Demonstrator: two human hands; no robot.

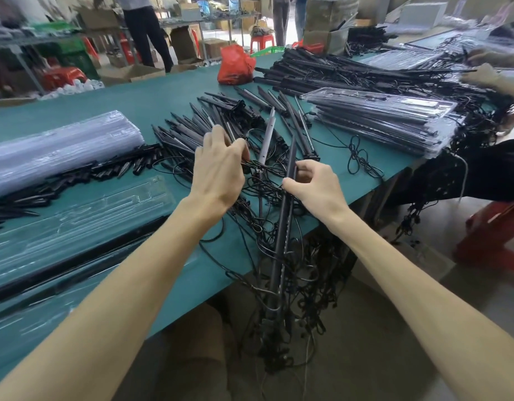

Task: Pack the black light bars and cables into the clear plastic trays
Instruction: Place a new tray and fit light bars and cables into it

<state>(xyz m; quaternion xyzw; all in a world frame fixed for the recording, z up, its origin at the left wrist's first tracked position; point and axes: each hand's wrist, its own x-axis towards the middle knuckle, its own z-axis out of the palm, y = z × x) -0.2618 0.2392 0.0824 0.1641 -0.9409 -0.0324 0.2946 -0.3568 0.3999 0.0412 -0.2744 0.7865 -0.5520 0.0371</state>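
Note:
My right hand [313, 185] pinches a long black light bar [281, 235] that runs from the table out past its front edge. My left hand [219, 169] pinches thin black cables [264, 180] in a tangle just beyond the bar's upper end. More tangled cables [302, 273] hang over the table edge around the bar. A clear plastic tray [85, 218] lies on the green table [151, 96] at my left, with a black bar [76, 259] lying in it. Loose black light bars [198, 125] are fanned out behind my hands.
A tall stack of empty clear trays [59, 149] stands at far left, with small black spikes [76, 178] along its foot. Filled trays [388, 117] are stacked at right, near another person's hands [487, 73]. A red bag [235, 65] sits at the back. A red stool [492, 235] stands right of the table.

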